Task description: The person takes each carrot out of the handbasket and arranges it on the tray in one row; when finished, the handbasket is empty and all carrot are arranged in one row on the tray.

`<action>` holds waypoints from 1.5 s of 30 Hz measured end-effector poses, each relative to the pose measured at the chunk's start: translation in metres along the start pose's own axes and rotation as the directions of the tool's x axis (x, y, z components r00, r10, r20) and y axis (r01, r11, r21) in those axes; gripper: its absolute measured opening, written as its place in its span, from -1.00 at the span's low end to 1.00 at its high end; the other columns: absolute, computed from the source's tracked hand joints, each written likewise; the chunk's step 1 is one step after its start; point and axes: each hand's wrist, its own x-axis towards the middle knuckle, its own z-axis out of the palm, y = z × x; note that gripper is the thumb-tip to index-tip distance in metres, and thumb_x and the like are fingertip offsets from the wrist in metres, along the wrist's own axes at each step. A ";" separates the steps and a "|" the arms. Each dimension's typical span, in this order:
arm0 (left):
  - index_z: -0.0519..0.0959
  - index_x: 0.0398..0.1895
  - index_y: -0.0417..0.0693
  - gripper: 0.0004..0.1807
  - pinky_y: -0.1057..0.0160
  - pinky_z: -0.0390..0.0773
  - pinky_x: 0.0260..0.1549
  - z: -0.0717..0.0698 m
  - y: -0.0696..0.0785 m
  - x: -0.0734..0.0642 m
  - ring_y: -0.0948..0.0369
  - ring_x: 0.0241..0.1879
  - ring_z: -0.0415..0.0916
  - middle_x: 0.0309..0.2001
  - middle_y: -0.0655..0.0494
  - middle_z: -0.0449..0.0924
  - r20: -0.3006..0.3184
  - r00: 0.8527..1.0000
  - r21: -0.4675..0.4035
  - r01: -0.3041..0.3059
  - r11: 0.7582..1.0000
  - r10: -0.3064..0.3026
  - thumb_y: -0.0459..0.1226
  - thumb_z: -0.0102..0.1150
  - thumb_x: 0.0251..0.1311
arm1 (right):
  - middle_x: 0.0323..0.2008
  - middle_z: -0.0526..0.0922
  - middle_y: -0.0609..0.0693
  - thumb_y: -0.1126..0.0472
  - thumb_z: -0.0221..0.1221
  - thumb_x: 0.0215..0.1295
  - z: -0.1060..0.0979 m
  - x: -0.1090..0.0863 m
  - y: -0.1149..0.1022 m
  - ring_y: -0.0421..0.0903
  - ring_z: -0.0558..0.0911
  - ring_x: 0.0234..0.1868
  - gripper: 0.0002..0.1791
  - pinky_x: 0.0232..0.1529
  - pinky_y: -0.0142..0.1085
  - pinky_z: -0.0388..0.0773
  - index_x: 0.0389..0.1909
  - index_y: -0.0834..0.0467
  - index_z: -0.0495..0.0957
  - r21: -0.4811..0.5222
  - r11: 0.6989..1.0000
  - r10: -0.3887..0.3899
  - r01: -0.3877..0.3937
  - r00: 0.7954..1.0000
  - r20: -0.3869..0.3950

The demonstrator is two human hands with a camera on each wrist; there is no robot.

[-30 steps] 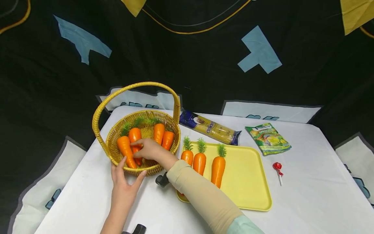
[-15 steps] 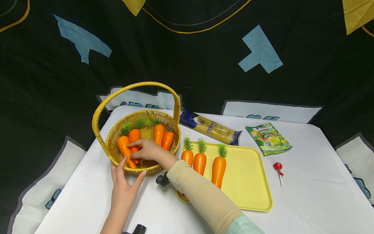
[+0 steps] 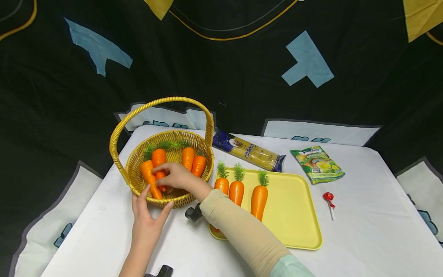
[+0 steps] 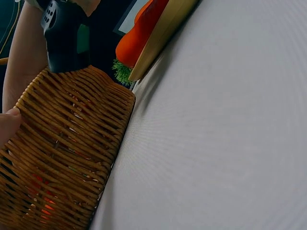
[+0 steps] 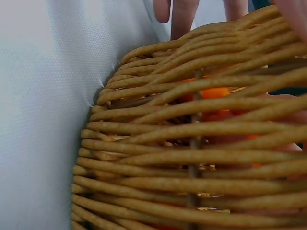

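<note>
A yellow wicker basket (image 3: 180, 200) with a tall handle holds several orange toy carrots with green tops. My right hand (image 3: 176, 177) reaches inside and pinches a carrot (image 3: 159, 156) on the left side between thumb and fingers. Another carrot (image 3: 149, 177) leans beside it, and two more (image 3: 188, 157) lie to the right. With fingers spread, my left hand (image 3: 147, 219) rests against the basket's near wall. In the left wrist view, a fingertip touches the woven rim of the basket (image 4: 72, 139). The weave (image 5: 192, 143) hides most of the right hand in the right wrist view.
A yellow tray (image 3: 294, 211) right of the basket carries several carrots (image 3: 258, 200), partly hidden by the right sleeve (image 3: 238, 231). Behind it lies a spaghetti packet (image 3: 249, 150). A green soup packet (image 3: 318, 164) and a red lollipop (image 3: 329, 197) lie farther right.
Inside the basket, the two left carrots have shifted slightly under my right hand's fingers. My left hand stays at the basket's near wall.
</note>
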 end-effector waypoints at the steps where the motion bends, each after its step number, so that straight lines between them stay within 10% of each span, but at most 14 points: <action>1: -0.02 0.49 0.09 -0.07 -0.42 0.26 0.01 0.000 0.000 0.000 -0.32 0.36 -0.04 0.51 -0.14 -0.43 0.002 1.000 0.000 0.000 1.000 0.000 -0.06 0.32 0.18 | -0.13 0.58 -0.09 0.23 0.30 0.21 0.000 0.000 0.000 -0.20 0.53 -0.36 -0.61 -0.38 -0.47 0.50 0.09 0.02 0.61 0.008 1.000 -0.003 0.003 1.000 -0.006; 21: -0.04 0.50 0.06 -0.06 -0.45 0.26 -0.03 -0.001 0.001 0.001 -0.34 0.37 -0.08 0.52 -0.09 -0.47 0.017 1.000 0.003 0.003 1.000 -0.003 -0.04 0.31 0.18 | 0.03 0.52 -0.06 0.17 0.29 0.26 -0.034 -0.049 -0.007 0.01 0.66 -0.46 -0.54 -0.36 -0.16 0.64 0.19 -0.07 0.54 0.165 0.978 -0.111 0.130 0.987 -0.116; 34: -0.07 0.52 0.07 -0.04 -0.45 0.18 0.05 0.002 0.003 0.002 -0.30 0.40 -0.16 0.52 -0.04 -0.53 0.039 0.999 -0.002 0.030 1.000 -0.030 0.01 0.28 0.19 | 0.05 0.53 -0.14 0.17 0.29 0.26 -0.063 -0.102 -0.008 -0.21 0.59 -0.26 -0.54 -0.22 -0.37 0.58 0.20 -0.04 0.54 0.109 0.953 -0.256 0.282 0.945 -0.204; 45: -0.08 0.52 0.08 -0.03 -0.44 0.17 0.06 0.000 0.003 0.002 -0.25 0.42 -0.20 0.52 -0.03 -0.51 0.041 0.998 -0.002 0.038 0.999 -0.038 0.02 0.29 0.18 | 0.08 0.51 -0.15 0.15 0.30 0.25 -0.075 -0.168 0.025 -0.07 0.59 -0.18 -0.53 -0.22 -0.22 0.61 0.18 -0.17 0.53 0.228 0.961 -0.091 0.157 0.956 -0.278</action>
